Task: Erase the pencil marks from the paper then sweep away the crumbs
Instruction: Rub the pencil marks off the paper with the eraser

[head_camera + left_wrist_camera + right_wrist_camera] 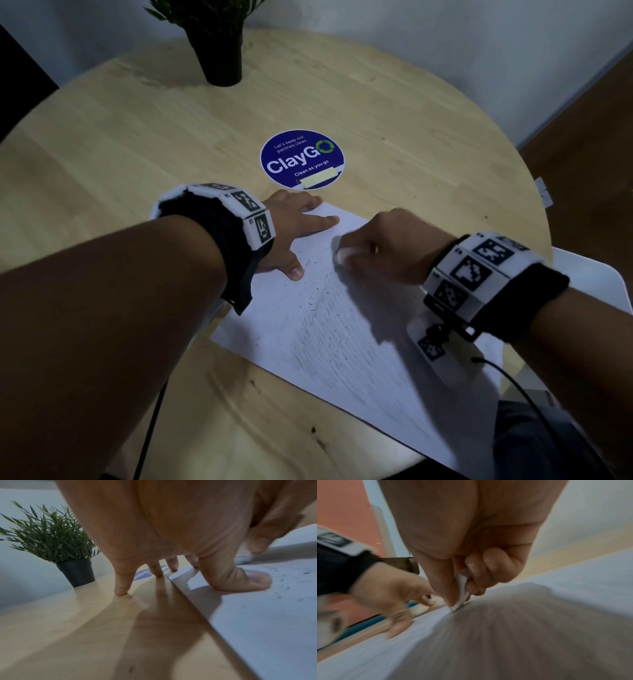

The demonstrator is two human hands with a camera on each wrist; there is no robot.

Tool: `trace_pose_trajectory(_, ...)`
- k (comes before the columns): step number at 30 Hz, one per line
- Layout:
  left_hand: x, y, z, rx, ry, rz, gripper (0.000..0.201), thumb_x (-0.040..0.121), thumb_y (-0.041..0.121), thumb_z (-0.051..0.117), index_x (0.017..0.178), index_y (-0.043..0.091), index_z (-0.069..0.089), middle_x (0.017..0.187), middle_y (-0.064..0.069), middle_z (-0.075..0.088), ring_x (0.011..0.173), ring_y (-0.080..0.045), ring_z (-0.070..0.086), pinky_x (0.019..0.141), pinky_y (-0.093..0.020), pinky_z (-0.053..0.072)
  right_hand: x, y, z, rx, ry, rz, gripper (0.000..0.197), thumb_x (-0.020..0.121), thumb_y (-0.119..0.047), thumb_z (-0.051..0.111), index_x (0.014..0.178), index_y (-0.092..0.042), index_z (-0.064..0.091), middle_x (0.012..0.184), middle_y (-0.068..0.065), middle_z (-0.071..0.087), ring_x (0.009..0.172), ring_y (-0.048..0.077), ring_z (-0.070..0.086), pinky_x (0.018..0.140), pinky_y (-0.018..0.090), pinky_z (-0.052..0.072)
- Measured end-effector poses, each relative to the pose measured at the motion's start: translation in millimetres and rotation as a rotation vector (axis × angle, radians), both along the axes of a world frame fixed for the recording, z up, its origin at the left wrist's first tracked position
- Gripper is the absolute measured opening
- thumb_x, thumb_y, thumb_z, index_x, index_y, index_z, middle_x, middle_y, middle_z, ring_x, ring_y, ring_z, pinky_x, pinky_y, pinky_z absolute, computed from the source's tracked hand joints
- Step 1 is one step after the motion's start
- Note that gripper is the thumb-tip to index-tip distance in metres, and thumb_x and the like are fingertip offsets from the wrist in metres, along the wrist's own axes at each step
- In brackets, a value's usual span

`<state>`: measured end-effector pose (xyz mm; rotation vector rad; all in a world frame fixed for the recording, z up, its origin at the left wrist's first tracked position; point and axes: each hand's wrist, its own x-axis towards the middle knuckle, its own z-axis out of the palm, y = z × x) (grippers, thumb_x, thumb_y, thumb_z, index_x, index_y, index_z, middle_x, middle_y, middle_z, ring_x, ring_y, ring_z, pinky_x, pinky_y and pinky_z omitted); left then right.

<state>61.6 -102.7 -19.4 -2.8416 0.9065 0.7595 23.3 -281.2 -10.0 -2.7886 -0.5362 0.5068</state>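
Note:
A white sheet of paper [342, 329] lies on the round wooden table [137, 144], with grey pencil marks [329, 346] and dark eraser crumbs [315, 291] on it. My left hand [301, 226] rests flat with spread fingers on the paper's far left corner; in the left wrist view the thumb [248, 580] presses the paper [274, 615]. My right hand [380, 243] pinches a white eraser [342, 255] whose tip touches the sheet. In the blurred right wrist view the eraser [461, 595] sits between thumb and fingers on the paper [505, 642].
A potted green plant [219, 44] stands at the table's far edge, also in the left wrist view as the plant [51, 540]. A round blue sticker [301, 159] lies just beyond the paper. A white chair [596, 284] stands at the right. A cable [534, 397] trails from my right wristband.

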Motion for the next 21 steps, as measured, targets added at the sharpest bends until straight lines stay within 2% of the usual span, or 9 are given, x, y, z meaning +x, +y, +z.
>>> trace_pose_trajectory(2,-0.4,-0.3,0.2,0.004,-0.009,-0.007,0.095,0.086,0.038,0.069,0.154,0.038,0.003,0.162,0.006,-0.008,0.147,-0.014,-0.003,0.100,-0.028,0.011,9.5,-8.0,-2.0,-0.012,-0.047,-0.128,0.019,0.087,-0.025,0.053,0.090,-0.013,0.068,0.073,0.010,0.058,0.068,0.023,0.043,0.073,0.035,0.047)
trace_pose_trajectory(3,0.1,-0.2,0.0,0.007,-0.013,-0.015,0.096,0.085,0.039,0.069,0.154,0.038,0.003,0.162,0.005,-0.008,0.147,-0.014,-0.002,0.096,-0.027,0.011,8.0,-6.4,-2.5,-0.006,-0.048,-0.154,0.019,0.087,-0.025,0.053,0.087,-0.013,0.066,0.070,0.009,0.057,0.068,0.025,0.045,0.073,0.036,0.048)
trace_pose_trajectory(5,1.5,0.0,-1.2,0.014,-0.012,-0.028,0.098,0.084,0.042,0.070,0.154,0.037,0.002,0.162,0.003,-0.007,0.146,-0.016,0.000,0.090,-0.029,0.011,-3.4,4.9,-3.9,0.003,-0.026,-0.072,0.017,0.088,-0.026,0.051,0.086,-0.016,0.065,0.070,0.002,0.055,0.070,0.025,0.048,0.074,0.035,0.049)
trace_pose_trajectory(7,2.1,0.6,-1.7,0.017,-0.002,-0.025,0.098,0.083,0.042,0.070,0.153,0.037,0.002,0.162,0.004,-0.007,0.146,-0.016,-0.001,0.092,-0.029,0.010,-12.7,9.8,-2.5,0.010,0.011,0.048,0.016,0.089,-0.025,0.052,0.090,-0.019,0.067,0.069,-0.002,0.053,0.070,0.022,0.046,0.074,0.031,0.046)
trace_pose_trajectory(10,1.5,1.6,-1.3,0.003,0.002,-0.009,0.097,0.085,0.040,0.070,0.153,0.039,0.002,0.162,0.006,-0.008,0.146,-0.016,-0.003,0.101,-0.029,0.012,4.2,-6.0,-0.3,-0.015,-0.027,-0.097,0.015,0.088,-0.024,0.053,0.082,-0.015,0.063,0.064,0.001,0.048,0.068,0.024,0.042,0.069,0.032,0.043)
trace_pose_trajectory(12,1.8,1.7,-1.9,0.000,-0.002,-0.017,0.096,0.084,0.041,0.070,0.153,0.039,0.003,0.162,0.006,-0.008,0.146,-0.014,-0.003,0.097,-0.027,0.013,4.3,-4.1,-1.6,-0.016,-0.044,-0.132,0.016,0.087,-0.024,0.051,0.077,-0.014,0.060,0.064,0.003,0.047,0.069,0.026,0.042,0.069,0.033,0.044)
trace_pose_trajectory(16,1.7,0.7,-1.6,0.016,-0.001,-0.022,0.097,0.084,0.041,0.070,0.153,0.039,0.002,0.162,0.006,-0.009,0.146,-0.015,-0.003,0.101,-0.028,0.015,-15.5,13.3,1.0,-0.002,0.030,0.067,0.015,0.090,-0.026,0.051,0.084,-0.022,0.064,0.063,-0.005,0.047,0.069,0.021,0.043,0.071,0.029,0.043)
trace_pose_trajectory(19,1.1,0.5,-0.8,0.016,-0.003,-0.017,0.096,0.085,0.040,0.069,0.153,0.039,0.002,0.162,0.006,-0.009,0.147,-0.015,-0.004,0.103,-0.029,0.014,4.6,-5.1,1.4,-0.024,-0.032,-0.099,0.015,0.087,-0.024,0.054,0.080,-0.014,0.062,0.065,0.003,0.050,0.069,0.025,0.043,0.070,0.035,0.045)
trace_pose_trajectory(21,1.4,0.3,-0.4,0.019,-0.011,-0.027,0.096,0.085,0.042,0.068,0.154,0.037,0.001,0.162,0.004,-0.008,0.147,-0.016,-0.003,0.095,-0.028,0.009,3.5,-4.2,-0.7,-0.012,-0.039,-0.115,0.015,0.086,-0.023,0.054,0.076,-0.013,0.061,0.066,0.004,0.051,0.068,0.026,0.043,0.070,0.035,0.046)
